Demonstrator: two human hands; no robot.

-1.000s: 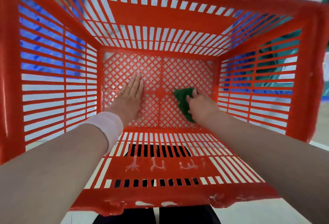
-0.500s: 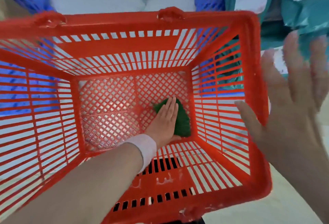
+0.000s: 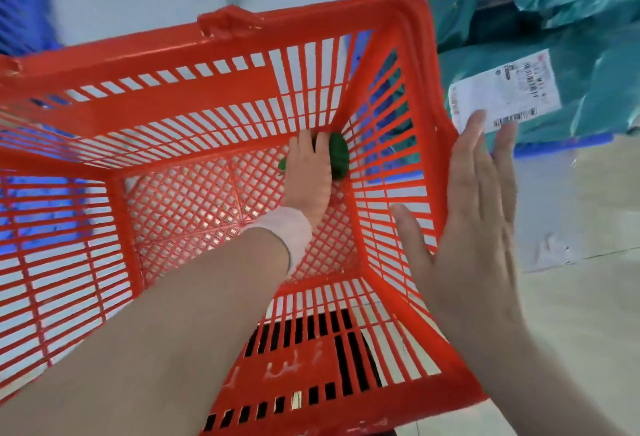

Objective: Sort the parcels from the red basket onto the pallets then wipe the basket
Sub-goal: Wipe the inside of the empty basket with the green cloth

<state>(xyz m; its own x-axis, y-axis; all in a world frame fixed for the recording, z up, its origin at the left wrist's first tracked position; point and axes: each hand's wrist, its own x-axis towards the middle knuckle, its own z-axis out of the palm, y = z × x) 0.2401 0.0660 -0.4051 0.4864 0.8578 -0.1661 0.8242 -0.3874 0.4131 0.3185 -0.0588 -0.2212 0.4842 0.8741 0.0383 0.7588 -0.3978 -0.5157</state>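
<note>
The red basket (image 3: 138,65) fills the view, and no parcels lie inside it. My left hand (image 3: 308,179), with a pale pink band at the wrist, reaches down to the mesh floor. Its straight fingers press a green cloth (image 3: 338,158) into the far right corner. My right hand (image 3: 474,214) is outside the basket with fingers spread and straight, its palm against the right rim. It holds nothing.
Teal parcels (image 3: 588,65), one with a white shipping label (image 3: 505,103), are stacked on a blue pallet (image 3: 561,150) to the right of the basket. Another blue pallet (image 3: 20,16) shows at the far left. Pale floor lies to the lower right.
The cloth passed from my right hand to my left. My left hand pushed it to the far right corner. My right hand left the basket and came to the right rim.
</note>
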